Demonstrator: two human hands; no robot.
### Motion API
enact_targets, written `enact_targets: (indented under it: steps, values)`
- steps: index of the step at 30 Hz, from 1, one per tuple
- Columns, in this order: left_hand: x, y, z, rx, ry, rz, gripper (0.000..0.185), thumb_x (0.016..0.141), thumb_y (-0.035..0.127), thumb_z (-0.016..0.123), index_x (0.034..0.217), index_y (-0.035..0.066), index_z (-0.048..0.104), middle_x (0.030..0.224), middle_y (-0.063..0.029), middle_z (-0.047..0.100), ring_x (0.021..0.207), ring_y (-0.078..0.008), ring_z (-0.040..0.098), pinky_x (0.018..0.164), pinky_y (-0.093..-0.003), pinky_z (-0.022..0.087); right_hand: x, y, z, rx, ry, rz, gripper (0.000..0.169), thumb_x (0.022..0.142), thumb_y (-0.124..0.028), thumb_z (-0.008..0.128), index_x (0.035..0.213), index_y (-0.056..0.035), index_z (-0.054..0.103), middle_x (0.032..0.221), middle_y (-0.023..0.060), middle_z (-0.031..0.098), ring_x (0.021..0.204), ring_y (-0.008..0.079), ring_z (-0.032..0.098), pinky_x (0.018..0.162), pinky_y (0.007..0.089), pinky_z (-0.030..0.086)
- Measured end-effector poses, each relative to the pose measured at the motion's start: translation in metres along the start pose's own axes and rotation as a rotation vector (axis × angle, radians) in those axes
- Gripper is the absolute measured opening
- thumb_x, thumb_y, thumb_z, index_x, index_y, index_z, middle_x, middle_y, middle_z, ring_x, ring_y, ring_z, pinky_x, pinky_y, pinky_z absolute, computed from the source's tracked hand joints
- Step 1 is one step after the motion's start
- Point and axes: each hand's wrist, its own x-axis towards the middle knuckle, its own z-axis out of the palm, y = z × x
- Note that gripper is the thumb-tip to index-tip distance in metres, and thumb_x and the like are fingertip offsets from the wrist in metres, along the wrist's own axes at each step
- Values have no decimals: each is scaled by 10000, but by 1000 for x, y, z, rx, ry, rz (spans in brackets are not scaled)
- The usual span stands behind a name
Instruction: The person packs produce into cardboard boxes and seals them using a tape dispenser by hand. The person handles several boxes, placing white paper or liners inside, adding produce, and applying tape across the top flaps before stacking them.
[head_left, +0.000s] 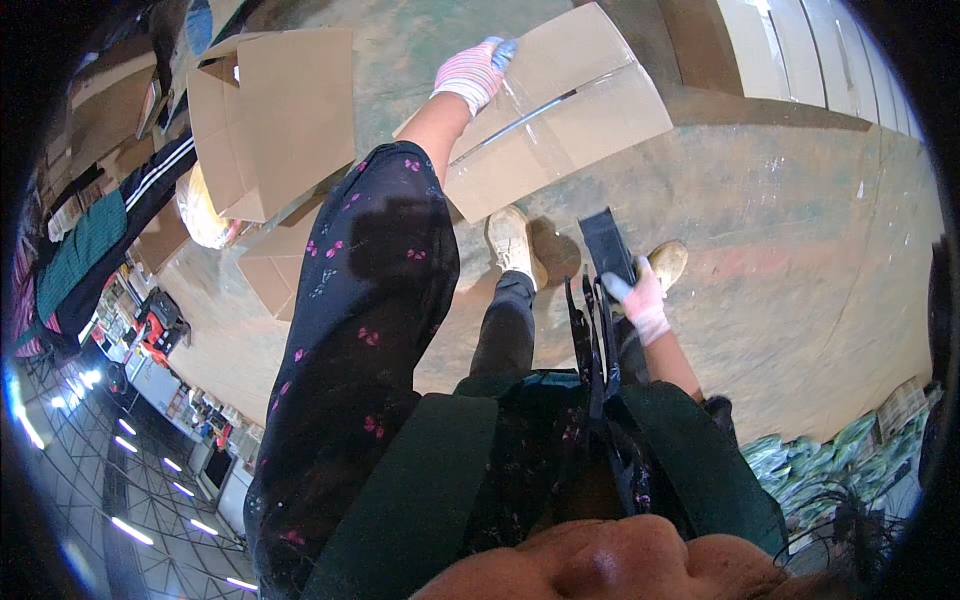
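Note:
My left hand (474, 73), in a striped knit glove with bluish fingertips, grips the upper left edge of a tan cardboard box (592, 127). Clear tape crosses the box's face, and a narrow dark gap runs along its middle seam. Lower and to the right, my right hand (639, 298), gloved in pink and white, is closed around a black oblong object (604, 238); whether it is a tape dispenser or something else I cannot tell. This object is apart from the box, above the floor between my shoes.
An open cardboard box (296, 120) stands at the upper left beside a wrapped roll (206, 206). A row of cartons (787, 56) lines the upper right. Green-and-white bundles (817, 465) lie at the lower right. Another person's teal sleeve (82, 251) shows at the far left.

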Motion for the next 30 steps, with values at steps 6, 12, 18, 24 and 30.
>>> enact_targets:
  steps: [6, 12, 18, 24, 30]
  values:
    - [2, 1, 5, 23, 32, 8, 555, 933, 530, 376, 1219, 90, 556, 1137, -203, 609, 1059, -387, 562, 911, -434, 445, 79, -10, 33, -215, 83, 30, 627, 675, -427, 782, 1092, -12, 563, 960, 195, 669, 939, 345, 633, 826, 380, 488]
    - [-102, 55, 20, 8, 323, 312, 234, 835, 295, 572, 875, 67, 602, 850, -205, 607, 825, -395, 592, 745, -474, 458, 80, -86, 63, -455, 152, 253, 724, 699, -485, 719, 1180, 17, 514, 1124, 242, 619, 1083, 366, 583, 930, 380, 451]
    - [-153, 62, 121, -1003, -428, -395, 422, 914, 413, 511, 1095, 56, 644, 1014, -142, 678, 949, -251, 608, 878, -339, 453, 137, -76, 41, -391, -28, 365, 676, 712, -526, 657, 1059, 53, 642, 1071, 287, 625, 1038, 397, 603, 857, 409, 471]
    - [-111, 66, 178, -883, -629, -382, 605, 865, 517, 525, 1257, 56, 534, 1272, -185, 540, 1186, -336, 499, 975, -410, 396, 56, -61, -64, -134, 95, 153, 531, 749, -338, 753, 1049, 78, 617, 959, 125, 673, 838, 167, 613, 760, 307, 486]
    - [-148, 93, 181, -1645, -468, -615, 596, 846, 512, 577, 1293, 125, 499, 1269, -89, 562, 1108, -307, 539, 944, -471, 404, 24, -224, -110, -389, 170, -322, 464, 770, -286, 752, 1060, 33, 580, 887, 121, 662, 804, 152, 634, 700, 285, 509]
